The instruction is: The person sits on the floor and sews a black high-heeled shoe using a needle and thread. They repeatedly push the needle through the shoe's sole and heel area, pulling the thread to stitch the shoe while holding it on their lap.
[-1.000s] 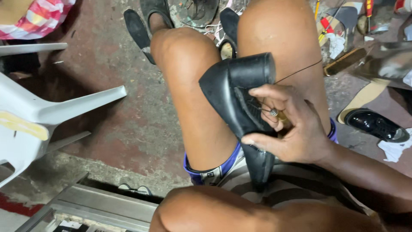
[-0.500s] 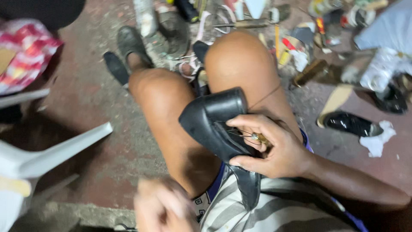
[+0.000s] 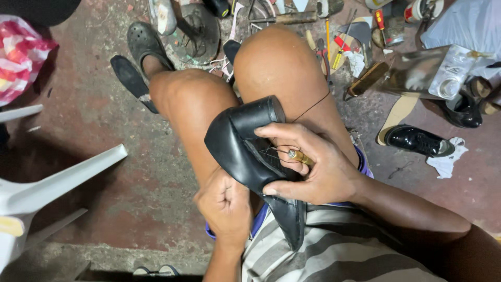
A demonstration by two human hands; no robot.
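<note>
Resting across the person's 2 bare knees, the black leather shoe (image 3: 245, 151) lies sole-up, heel block pointing away. The right hand (image 3: 313, 167) wraps over its sole, fingers closed on a brass-tipped awl (image 3: 300, 156), with dark thread (image 3: 313, 107) running out past the right knee. The left hand (image 3: 225, 209), curled into a fist, presses against the shoe's near side. Open concrete floor (image 3: 104, 156) lies to the left, edged by a white plastic chair (image 3: 47, 183). A red-and-white patterned bag (image 3: 21, 55) sits far left. Another black shoe (image 3: 415, 140) lies right, among scattered tools.
</note>
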